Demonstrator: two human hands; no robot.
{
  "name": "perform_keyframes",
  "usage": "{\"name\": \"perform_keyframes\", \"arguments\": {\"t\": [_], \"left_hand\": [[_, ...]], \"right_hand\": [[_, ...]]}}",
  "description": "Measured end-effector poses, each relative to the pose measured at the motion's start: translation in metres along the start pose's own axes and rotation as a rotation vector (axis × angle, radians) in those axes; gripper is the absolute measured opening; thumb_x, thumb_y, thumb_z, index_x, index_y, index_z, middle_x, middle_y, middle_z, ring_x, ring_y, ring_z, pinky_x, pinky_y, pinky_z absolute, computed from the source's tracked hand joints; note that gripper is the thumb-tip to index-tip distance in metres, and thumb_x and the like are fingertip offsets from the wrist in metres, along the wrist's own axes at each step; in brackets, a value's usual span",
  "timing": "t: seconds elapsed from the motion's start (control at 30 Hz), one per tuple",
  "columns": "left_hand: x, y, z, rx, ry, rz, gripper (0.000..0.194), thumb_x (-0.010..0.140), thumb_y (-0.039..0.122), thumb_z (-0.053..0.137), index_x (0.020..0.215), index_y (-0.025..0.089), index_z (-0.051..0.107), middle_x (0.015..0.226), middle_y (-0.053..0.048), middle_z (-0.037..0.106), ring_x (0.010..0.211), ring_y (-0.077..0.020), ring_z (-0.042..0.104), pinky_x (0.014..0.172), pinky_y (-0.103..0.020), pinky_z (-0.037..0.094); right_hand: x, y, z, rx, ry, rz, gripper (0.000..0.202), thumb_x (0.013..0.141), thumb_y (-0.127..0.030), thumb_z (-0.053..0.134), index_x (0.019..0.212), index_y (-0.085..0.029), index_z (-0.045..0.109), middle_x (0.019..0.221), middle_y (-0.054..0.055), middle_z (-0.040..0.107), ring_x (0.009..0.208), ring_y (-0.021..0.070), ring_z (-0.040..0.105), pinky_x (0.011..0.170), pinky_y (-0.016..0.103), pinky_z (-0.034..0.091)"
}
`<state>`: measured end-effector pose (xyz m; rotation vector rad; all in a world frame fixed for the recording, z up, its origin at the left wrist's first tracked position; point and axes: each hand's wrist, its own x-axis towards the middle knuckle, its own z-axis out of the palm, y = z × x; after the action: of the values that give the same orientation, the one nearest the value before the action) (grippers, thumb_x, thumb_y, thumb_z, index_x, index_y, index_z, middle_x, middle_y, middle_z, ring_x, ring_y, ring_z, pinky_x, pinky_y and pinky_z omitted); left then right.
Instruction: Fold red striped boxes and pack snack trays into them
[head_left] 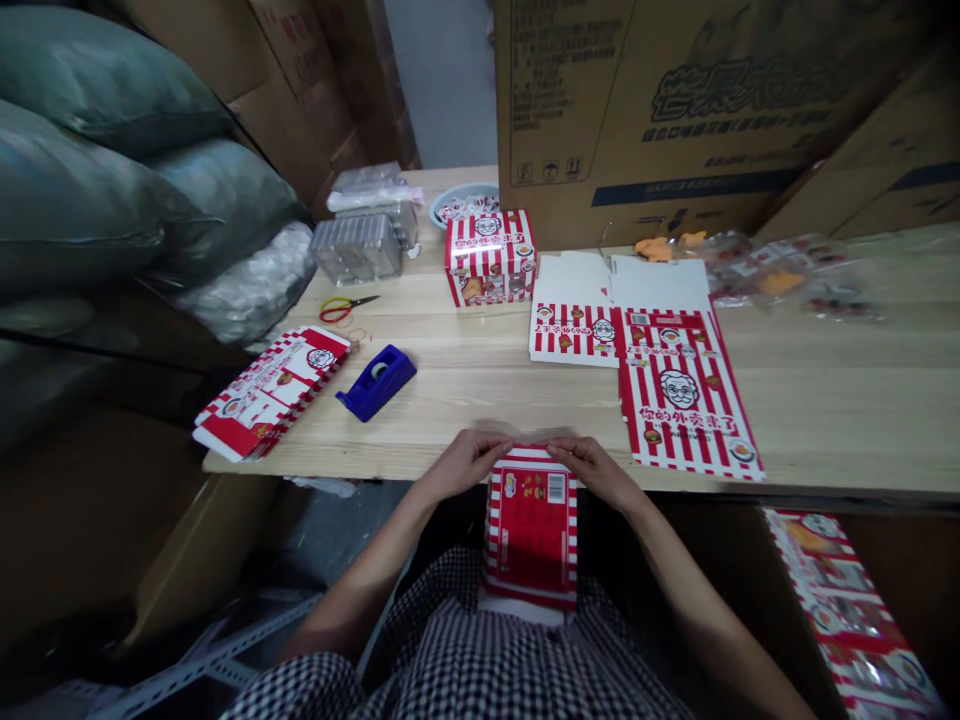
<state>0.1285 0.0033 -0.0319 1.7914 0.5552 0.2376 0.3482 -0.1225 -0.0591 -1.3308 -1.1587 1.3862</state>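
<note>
A red-and-white striped carton (531, 530) with a barcode is upright against my body, just off the table's front edge. My left hand (480, 455) pinches its upper left corner, and my right hand (589, 462) pinches the upper right one. A pale flap at the carton's top is blurred between them. Flat printed cartons (679, 400) lie on the table at the right, beside a shorter stack (574, 325). An assembled striped box (491, 258) stands further back. Another pile of folded cartons (274, 390) rests at the table's left front corner.
A blue tape dispenser (377, 382) and yellow-handled scissors (345, 307) are on the wooden table (450, 370). Behind are clear plastic packs (356, 248), a bowl (466, 200) of sachets and large cardboard boxes (645, 120). Bagged items (787, 270) lie back right; full sacks (97, 180) stand left.
</note>
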Motion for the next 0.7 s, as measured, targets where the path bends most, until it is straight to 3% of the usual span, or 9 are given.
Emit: {"name": "perform_keyframes", "arguments": {"t": [0.17,0.4,0.57,0.7], "left_hand": [[-0.018,0.012,0.003,0.043,-0.011,0.029,0.038,0.099,0.037,0.051,0.132,0.023,0.065,0.125,-0.008,0.071,0.109,-0.0227,0.067,0.094,-0.034,0.05],[-0.016,0.023,-0.001,0.06,-0.079,0.044,0.036,0.101,0.034,0.048,0.131,0.024,0.066,0.119,-0.006,0.074,0.102,-0.0211,0.069,0.09,-0.032,0.051],[-0.014,0.018,-0.003,0.076,-0.075,0.001,0.037,0.1,0.034,0.047,0.13,0.024,0.067,0.118,-0.006,0.075,0.102,-0.0225,0.07,0.089,-0.032,0.052],[-0.021,0.018,0.001,0.131,-0.031,0.045,0.037,0.101,0.032,0.046,0.132,0.026,0.065,0.123,-0.007,0.072,0.109,-0.0232,0.068,0.096,-0.036,0.051]], "right_hand": [[-0.018,-0.002,0.001,0.096,0.001,0.028,0.041,0.096,-0.052,0.055,0.127,-0.028,0.068,0.13,0.005,0.068,0.125,0.0268,0.06,0.108,0.046,0.046],[0.0,-0.015,-0.032,0.121,-0.303,0.113,0.039,0.087,-0.046,0.071,0.12,-0.025,0.072,0.113,0.005,0.076,0.107,0.0218,0.07,0.104,0.044,0.049],[0.006,-0.011,-0.023,0.082,-0.214,0.076,0.042,0.086,-0.053,0.07,0.116,-0.025,0.074,0.111,0.004,0.077,0.102,0.0228,0.071,0.099,0.045,0.052],[-0.02,-0.013,-0.004,-0.007,-0.073,-0.017,0.041,0.098,-0.052,0.053,0.13,-0.03,0.066,0.137,0.004,0.064,0.13,0.0241,0.056,0.118,0.048,0.033]]}}
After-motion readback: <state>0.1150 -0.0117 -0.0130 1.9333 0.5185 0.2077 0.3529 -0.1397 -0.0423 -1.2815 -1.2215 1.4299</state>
